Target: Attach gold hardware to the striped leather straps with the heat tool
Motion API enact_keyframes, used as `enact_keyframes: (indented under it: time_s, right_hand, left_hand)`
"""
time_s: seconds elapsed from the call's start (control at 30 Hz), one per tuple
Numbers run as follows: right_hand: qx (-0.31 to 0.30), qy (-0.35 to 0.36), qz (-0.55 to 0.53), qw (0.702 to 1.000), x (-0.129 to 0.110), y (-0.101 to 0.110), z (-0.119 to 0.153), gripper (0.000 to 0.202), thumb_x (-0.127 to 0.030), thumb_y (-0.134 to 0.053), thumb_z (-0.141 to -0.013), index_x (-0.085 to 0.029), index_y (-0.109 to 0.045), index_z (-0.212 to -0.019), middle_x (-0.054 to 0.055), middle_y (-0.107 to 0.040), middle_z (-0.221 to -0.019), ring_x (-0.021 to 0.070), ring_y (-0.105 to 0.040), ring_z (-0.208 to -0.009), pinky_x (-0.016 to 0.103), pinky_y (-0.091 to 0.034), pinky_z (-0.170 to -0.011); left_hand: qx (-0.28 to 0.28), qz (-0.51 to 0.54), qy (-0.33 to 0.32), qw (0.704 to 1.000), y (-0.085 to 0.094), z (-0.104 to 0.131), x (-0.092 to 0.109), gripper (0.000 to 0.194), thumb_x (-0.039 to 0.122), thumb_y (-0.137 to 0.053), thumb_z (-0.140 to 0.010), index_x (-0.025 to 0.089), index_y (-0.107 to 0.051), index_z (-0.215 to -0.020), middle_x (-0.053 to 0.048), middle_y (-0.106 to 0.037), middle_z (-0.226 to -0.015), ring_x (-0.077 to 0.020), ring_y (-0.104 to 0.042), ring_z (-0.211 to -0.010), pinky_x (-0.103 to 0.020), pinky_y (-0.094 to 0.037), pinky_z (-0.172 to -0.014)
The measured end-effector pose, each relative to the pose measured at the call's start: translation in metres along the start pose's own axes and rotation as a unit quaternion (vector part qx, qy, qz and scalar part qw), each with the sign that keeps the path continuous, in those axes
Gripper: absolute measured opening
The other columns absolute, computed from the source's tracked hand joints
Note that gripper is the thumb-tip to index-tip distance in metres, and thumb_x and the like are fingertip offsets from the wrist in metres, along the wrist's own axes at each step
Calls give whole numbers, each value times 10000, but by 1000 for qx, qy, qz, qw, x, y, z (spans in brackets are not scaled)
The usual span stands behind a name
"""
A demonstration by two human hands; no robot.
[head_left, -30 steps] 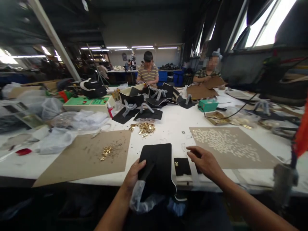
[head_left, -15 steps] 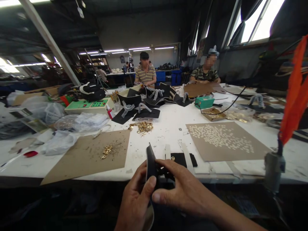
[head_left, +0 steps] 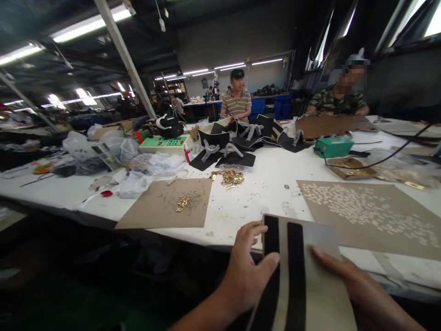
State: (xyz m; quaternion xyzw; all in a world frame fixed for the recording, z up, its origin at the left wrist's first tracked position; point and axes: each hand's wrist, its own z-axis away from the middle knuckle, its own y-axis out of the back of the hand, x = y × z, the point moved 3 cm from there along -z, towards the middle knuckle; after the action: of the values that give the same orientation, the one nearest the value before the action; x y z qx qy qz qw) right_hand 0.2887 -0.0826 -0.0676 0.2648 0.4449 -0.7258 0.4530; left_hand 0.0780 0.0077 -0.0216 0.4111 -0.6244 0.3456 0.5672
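A beige panel with two black stripes (head_left: 296, 276) is held up at the table's near edge, low and right of centre. My left hand (head_left: 246, 266) grips its left edge, thumb on the striped face and fingers at the rim. On the panel's right side lies my right hand (head_left: 347, 276), its thumb side along the plain beige part and the other fingers hidden behind. Beyond the panel, a brown sheet (head_left: 372, 216) carries many small pale pieces. Another brown sheet (head_left: 144, 211) at left bears a few gold metal pieces (head_left: 183, 202).
Gold hardware (head_left: 231, 179) is piled mid-table, before black pieces with grey wrapped handles (head_left: 237, 158). A green-topped machine (head_left: 165, 143), plastic bags (head_left: 134, 184) and a green box (head_left: 333, 147) stand around. Two people (head_left: 236, 99) (head_left: 339, 99) sit across the table.
The view has swung left. The piece in my hands, seen nearly edge-on before, now shows its striped face. My right hand has moved to its right side, and my hands are farther apart.
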Motion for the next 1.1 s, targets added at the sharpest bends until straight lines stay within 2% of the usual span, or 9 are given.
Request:
enact_keyframes:
  time_s: [0.07,0.13,0.2,0.27,0.4,0.6,0.73,0.9,1.1]
  right_hand:
    - [-21,-46,-27,998,15,7,6,528,-711,-679,-784,-358,-770,-1167,140,-760,-1057,388,-743,-989,514,-613,-867]
    - [-35,-64,-60,996,31,5,11,460,-671,-652,-852,-329,-786,-1129,138,-767,-1040,371,-743,-1004,500,-589,-910]
    - [-39,-59,-79,994,44,-1,12,453,-636,-659,-882,-267,-786,-1111,136,-775,-1011,360,-746,-996,505,-569,-942]
    - [-23,-39,-52,998,48,-5,9,492,-629,-676,-887,-211,-766,-1129,127,-781,-983,350,-749,-972,510,-568,-932]
    - [26,37,137,990,23,-2,-5,512,-608,-699,-891,-167,-739,-1149,117,-781,-1034,336,-741,-969,460,-592,-857]
    - [170,156,380,896,-36,-4,-47,273,-380,-699,-885,-202,-763,-1081,69,-788,-1040,286,-731,-992,405,-571,-907]
    - [217,165,432,860,-49,-5,-70,225,-302,-696,-861,-185,-767,-1039,79,-792,-984,279,-739,-940,369,-574,-844]
    - [227,163,452,847,-57,-2,-81,230,-290,-700,-863,-191,-760,-1062,74,-792,-985,277,-741,-935,358,-568,-828]
    - [243,169,466,834,-60,1,-91,254,-277,-715,-857,-209,-749,-1100,55,-791,-1029,273,-737,-965,367,-557,-863]
  left_hand:
    - [6,20,83,996,1,-8,-23,673,287,-874,-734,219,-639,-1361,-167,-601,-1402,-376,-565,-1283,-477,-472,-1075]
    - [-58,77,164,982,-8,-8,-46,765,318,-898,-706,176,-594,-1393,-189,-663,-1323,-375,-636,-1194,-465,-519,-1003]
    - [-137,130,195,962,-20,-3,-60,673,328,-889,-716,160,-647,-1321,-172,-724,-1240,-378,-669,-1159,-457,-531,-989]
    - [-158,134,202,957,-26,2,-69,473,335,-858,-753,158,-735,-1175,-145,-765,-1168,-371,-695,-1115,-449,-533,-989]
    - [-93,67,205,972,-25,-10,-75,302,327,-829,-783,167,-792,-1036,-117,-795,-1093,-349,-737,-986,-426,-566,-904]
    - [-64,16,181,981,-22,-61,-70,248,309,-833,-769,165,-799,-969,-105,-809,-977,-334,-745,-911,-389,-574,-804]
    - [-59,-31,180,981,-21,-90,-73,197,289,-813,-760,169,-798,-915,-94,-810,-914,-322,-746,-852,-374,-562,-756]
    - [-68,-79,182,978,-22,-107,-79,152,300,-761,-788,183,-777,-884,-63,-805,-871,-278,-745,-799,-345,-553,-709]
    - [-66,-118,179,974,-25,-119,-77,137,284,-720,-816,205,-757,-922,-28,-807,-920,-244,-753,-837,-335,-571,-758]
